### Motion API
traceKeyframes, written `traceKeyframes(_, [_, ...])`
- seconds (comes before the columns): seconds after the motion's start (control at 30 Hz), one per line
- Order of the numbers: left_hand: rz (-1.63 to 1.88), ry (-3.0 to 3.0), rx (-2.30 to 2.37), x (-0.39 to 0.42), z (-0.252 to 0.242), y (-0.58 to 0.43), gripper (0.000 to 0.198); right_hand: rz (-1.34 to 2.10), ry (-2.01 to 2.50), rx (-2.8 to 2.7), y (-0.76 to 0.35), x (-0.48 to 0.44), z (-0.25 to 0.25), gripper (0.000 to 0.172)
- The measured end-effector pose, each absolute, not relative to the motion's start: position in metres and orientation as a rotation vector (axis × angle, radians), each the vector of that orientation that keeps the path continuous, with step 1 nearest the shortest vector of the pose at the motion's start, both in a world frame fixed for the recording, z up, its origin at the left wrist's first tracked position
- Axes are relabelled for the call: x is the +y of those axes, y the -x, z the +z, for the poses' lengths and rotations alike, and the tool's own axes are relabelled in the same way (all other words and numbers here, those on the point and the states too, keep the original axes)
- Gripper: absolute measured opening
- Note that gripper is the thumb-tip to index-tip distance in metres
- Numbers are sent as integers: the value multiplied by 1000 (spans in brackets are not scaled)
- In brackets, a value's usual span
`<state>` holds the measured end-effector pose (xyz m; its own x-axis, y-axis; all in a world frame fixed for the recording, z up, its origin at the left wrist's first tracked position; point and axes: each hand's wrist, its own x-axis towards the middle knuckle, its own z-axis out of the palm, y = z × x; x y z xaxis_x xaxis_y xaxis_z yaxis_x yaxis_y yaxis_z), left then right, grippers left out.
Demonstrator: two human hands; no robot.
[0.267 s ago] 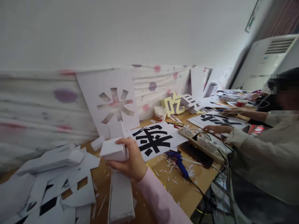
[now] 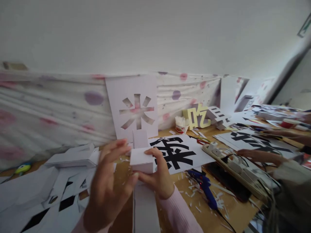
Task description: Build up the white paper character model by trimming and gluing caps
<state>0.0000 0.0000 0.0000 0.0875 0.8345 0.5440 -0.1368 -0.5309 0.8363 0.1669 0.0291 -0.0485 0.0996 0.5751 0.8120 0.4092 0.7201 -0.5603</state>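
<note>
In the head view my right hand (image 2: 161, 174) grips a small white box-shaped block (image 2: 141, 159), thumb below and fingers on top. It looks like foam board or card. My left hand (image 2: 108, 181), somewhat blurred, is raised beside the block's left side with thumb and fingers apart; whether its tips touch the block I cannot tell. Behind the block an upright white piece (image 2: 140, 139) stands, and below it a long white box piece (image 2: 146, 208) lies on the table. A sheet with a black printed character (image 2: 177, 153) lies just right of my right hand.
A blue glue gun (image 2: 205, 187) lies among white scraps at the right. Beyond it are a power strip (image 2: 233, 170) with cables and another person's hand (image 2: 259, 157). White cut-out boards (image 2: 70, 158) pile up at the left. A board with a cut-out character (image 2: 111, 97) leans against the wall.
My left hand has come into view from the left, up to the block. My right hand still holds the block. The view has turned left, so the surroundings sit farther right.
</note>
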Motion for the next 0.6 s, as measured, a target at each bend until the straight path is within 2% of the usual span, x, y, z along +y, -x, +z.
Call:
traceKeyframes(0.1, [1467,-1782,665,27,-4,-9,52,192,817,-1503,-172,32,-51,54])
traceKeyframes(0.3, [1284,-1725,465,49,-24,-17,22,207,805,-1480,-175,34,-55,48])
traceKeyframes(0.6, [1520,-1816,314,57,-37,-17,22,161,793,-1538,-166,39,-51,46])
